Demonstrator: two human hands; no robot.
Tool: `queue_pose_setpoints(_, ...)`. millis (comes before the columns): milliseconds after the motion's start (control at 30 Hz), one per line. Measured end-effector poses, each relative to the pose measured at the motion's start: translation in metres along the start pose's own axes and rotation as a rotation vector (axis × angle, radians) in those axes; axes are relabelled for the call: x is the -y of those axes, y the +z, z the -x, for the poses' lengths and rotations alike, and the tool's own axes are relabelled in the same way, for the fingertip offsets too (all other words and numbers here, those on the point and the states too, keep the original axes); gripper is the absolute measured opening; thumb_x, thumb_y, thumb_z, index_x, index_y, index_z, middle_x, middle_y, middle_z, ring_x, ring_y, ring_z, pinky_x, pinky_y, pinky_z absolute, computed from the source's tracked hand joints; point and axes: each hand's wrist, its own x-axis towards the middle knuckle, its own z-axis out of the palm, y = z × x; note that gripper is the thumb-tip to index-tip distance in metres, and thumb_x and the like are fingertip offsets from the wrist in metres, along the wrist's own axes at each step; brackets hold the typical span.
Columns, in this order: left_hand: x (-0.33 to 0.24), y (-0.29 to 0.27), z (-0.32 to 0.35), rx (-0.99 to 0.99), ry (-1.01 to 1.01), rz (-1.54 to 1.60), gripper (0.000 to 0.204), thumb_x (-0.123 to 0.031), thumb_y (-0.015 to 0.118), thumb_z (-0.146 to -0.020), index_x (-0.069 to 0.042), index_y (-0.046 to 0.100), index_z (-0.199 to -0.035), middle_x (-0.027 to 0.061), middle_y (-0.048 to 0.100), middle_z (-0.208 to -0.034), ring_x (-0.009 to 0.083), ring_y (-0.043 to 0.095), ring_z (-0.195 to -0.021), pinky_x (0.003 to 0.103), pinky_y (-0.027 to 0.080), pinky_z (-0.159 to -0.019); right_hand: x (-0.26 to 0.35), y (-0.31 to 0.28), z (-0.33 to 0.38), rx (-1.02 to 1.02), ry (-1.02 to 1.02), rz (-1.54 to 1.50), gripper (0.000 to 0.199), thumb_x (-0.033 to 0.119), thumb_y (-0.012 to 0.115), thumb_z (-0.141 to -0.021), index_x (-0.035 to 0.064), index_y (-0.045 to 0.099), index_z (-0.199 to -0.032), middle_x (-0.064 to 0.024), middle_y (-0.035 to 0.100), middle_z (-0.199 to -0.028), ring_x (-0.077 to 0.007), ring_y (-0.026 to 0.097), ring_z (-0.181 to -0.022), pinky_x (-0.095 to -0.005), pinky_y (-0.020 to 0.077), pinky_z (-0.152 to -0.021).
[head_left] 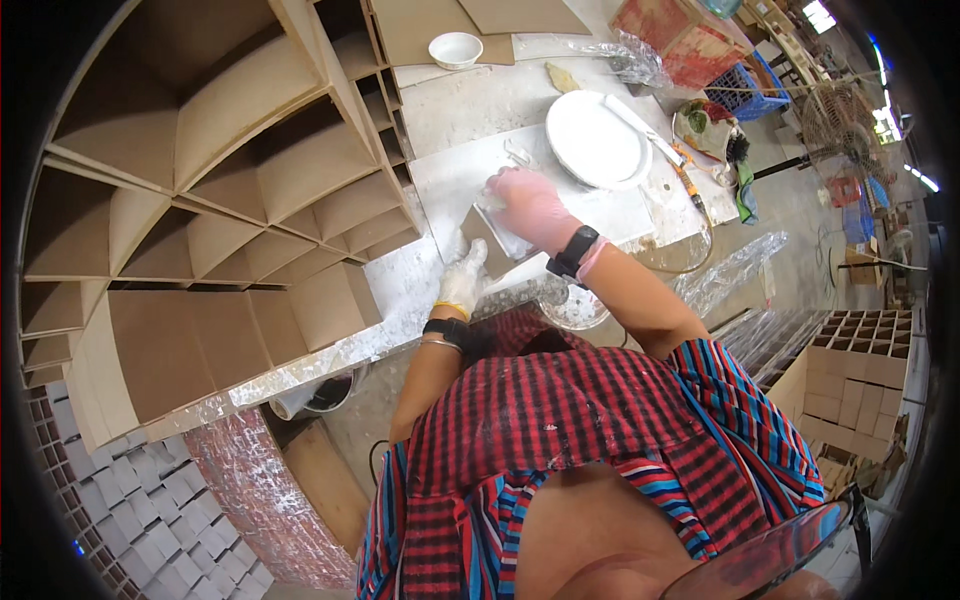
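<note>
A small brown box with a white edge lies tilted on the white-smeared work table. My left hand, in a whitish glove, is closed on the box's near left edge. At the box's far end is my right hand in a pink glove, its fingers bent and closed. Something small and pale shows at those fingertips, too little to name. A white sheet lies under and beside the hands. Just beyond the right hand sits a large round white tub holding something smooth and white.
Stacked brown open compartments rise at the left. Farther back are a small white bowl and brown board. An orange-handled tool with a hose lies at the right, near a fan. White box stacks stand lower left.
</note>
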Motion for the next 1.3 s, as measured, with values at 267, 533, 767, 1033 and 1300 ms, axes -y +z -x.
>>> queue_pose_setpoints(267,0.004,-0.001,-0.007,0.002,-0.024,-0.030,0.069,-0.032,0.064,-0.092,-0.022,0.026,-0.149,0.0038,0.047,-0.132,0.0220,0.054,-0.109,0.039,0.052,-0.083,-0.021,0.001,-0.001,-0.140,-0.049,-0.193,0.031,0.016,0.064,-0.076,0.0097,0.066,-0.106,-0.0149,0.063,-0.101,-0.0330,0.060,-0.100,-0.0416,0.0476,-0.088)
queue_pose_setpoints(533,-0.001,0.005,0.003,0.022,0.003,-0.022,0.075,-0.035,0.065,-0.090,-0.022,0.023,-0.151,0.0061,0.050,-0.129,0.0219,0.055,-0.106,0.038,0.053,-0.081,-0.075,-0.001,0.004,-0.173,0.039,-0.212,0.034,0.014,0.065,-0.075,0.0078,0.066,-0.108,-0.0164,0.064,-0.102,-0.0344,0.059,-0.101,-0.0407,0.0463,-0.090)
queue_pose_setpoints(767,-0.005,0.007,0.006,-0.003,0.008,0.020,0.069,-0.030,0.064,-0.092,-0.022,0.027,-0.149,0.0052,0.050,-0.129,0.0226,0.055,-0.110,0.039,0.053,-0.083,-0.079,-0.008,0.018,-0.187,0.173,-0.350,0.038,0.017,0.066,-0.077,0.0052,0.064,-0.113,-0.0179,0.064,-0.103,-0.0346,0.060,-0.101,-0.0401,0.0459,-0.091)
queue_pose_setpoints(1033,-0.006,0.009,0.013,-0.022,0.021,-0.028,0.064,-0.030,0.060,-0.094,-0.019,0.029,-0.148,0.0047,0.050,-0.131,0.0225,0.056,-0.110,0.039,0.052,-0.083,-0.074,-0.007,0.098,-0.202,0.171,-0.413,0.036,0.014,0.064,-0.077,0.0023,0.062,-0.111,-0.0183,0.062,-0.106,-0.0350,0.059,-0.102,-0.0389,0.0463,-0.091)
queue_pose_setpoints(1300,-0.006,0.003,0.009,0.022,0.023,-0.034,0.067,-0.031,0.059,-0.095,-0.017,0.024,-0.149,0.0086,0.047,-0.134,0.0271,0.055,-0.111,0.043,0.052,-0.084,-0.072,0.008,0.117,-0.200,0.226,-0.470,0.032,0.010,0.064,-0.076,0.0019,0.063,-0.107,-0.0175,0.061,-0.102,-0.0350,0.058,-0.103,-0.0382,0.0455,-0.092)
